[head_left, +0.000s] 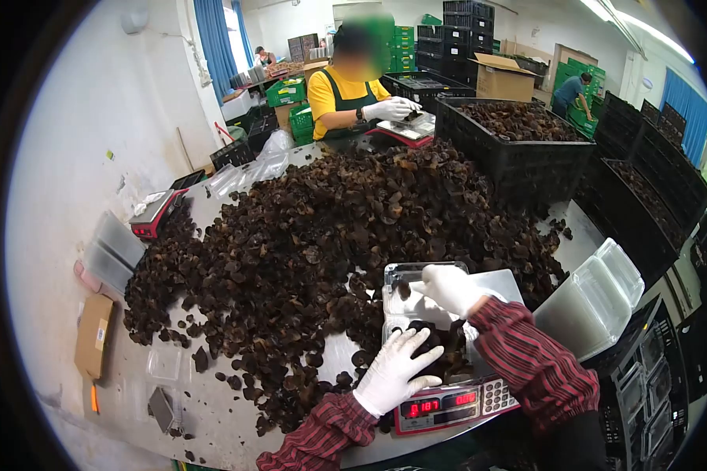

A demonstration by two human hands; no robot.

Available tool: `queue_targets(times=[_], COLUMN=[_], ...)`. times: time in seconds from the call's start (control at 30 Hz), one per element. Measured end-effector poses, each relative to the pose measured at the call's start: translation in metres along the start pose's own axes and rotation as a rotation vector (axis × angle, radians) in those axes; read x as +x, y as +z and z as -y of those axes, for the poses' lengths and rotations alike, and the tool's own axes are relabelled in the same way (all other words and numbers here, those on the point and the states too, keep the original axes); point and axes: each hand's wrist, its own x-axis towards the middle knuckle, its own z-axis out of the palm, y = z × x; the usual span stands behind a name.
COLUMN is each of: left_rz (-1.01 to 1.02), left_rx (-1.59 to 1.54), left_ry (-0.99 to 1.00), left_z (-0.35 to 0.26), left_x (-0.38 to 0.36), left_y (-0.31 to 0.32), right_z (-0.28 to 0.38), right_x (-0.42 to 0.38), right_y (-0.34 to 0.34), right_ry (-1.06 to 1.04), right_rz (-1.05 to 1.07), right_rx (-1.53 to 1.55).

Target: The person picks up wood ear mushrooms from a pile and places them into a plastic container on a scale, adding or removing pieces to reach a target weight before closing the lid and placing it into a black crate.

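My left hand [399,370], in a white glove, has its fingers spread over dark wood ear mushrooms [452,363] in a clear plastic box on the scale [436,408]. Red digits glow on the scale's front panel. Above the far part of that box is my right hand [451,290], also gloved, its fingers drawn together. A small wood ear piece [403,290] shows at its fingertips. The clear box [393,275] is partly covered by both hands. Just beyond lies a large heap of wood ears [314,228].
Stacked clear boxes [593,302] stand at my right, and more [111,253] at the left. A black crate [514,157] of wood ears sits behind the heap. Across the table a person in yellow [330,98] works at another scale. A cardboard box [94,336] lies at the left edge.
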Motion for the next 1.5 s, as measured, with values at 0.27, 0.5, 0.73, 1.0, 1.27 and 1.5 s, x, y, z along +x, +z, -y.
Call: queue_targets(times=[0.27, 0.5, 0.73, 1.0, 1.27, 1.5], left_rz=[-0.478, -0.48, -0.335, 0.159, -0.28, -0.043], left_rx=[-0.457, -2.022, -1.344, 0.27, 0.173, 0.384], left_ry=[-0.158, -0.516, -0.682, -1.152, -0.686, -0.639], left_z=[0.005, -0.009, -0.007, -0.022, 0.011, 0.047], left_x=[-0.025, -0.025, -0.155, -0.404, -0.231, -0.136], left_y=[-0.02, -0.042, -0.082, -0.135, -0.076, -0.003], right_z=[0.005, 0.104, 0.073, 0.004, 0.009, 0.011], right_x=[0.038, -0.048, -0.118, -0.199, -0.217, -0.238], right_y=[0.002, -0.062, -0.083, -0.021, 0.011, 0.016], right_ry=[0.083, -0.419, 0.161, 0.673, 0.714, 0.759], right_rz=[0.085, -0.052, -0.517, -0.664, -0.639, -0.661], right_rx=[0.122, 0.22, 0.468, 0.702, 0.794, 0.739])
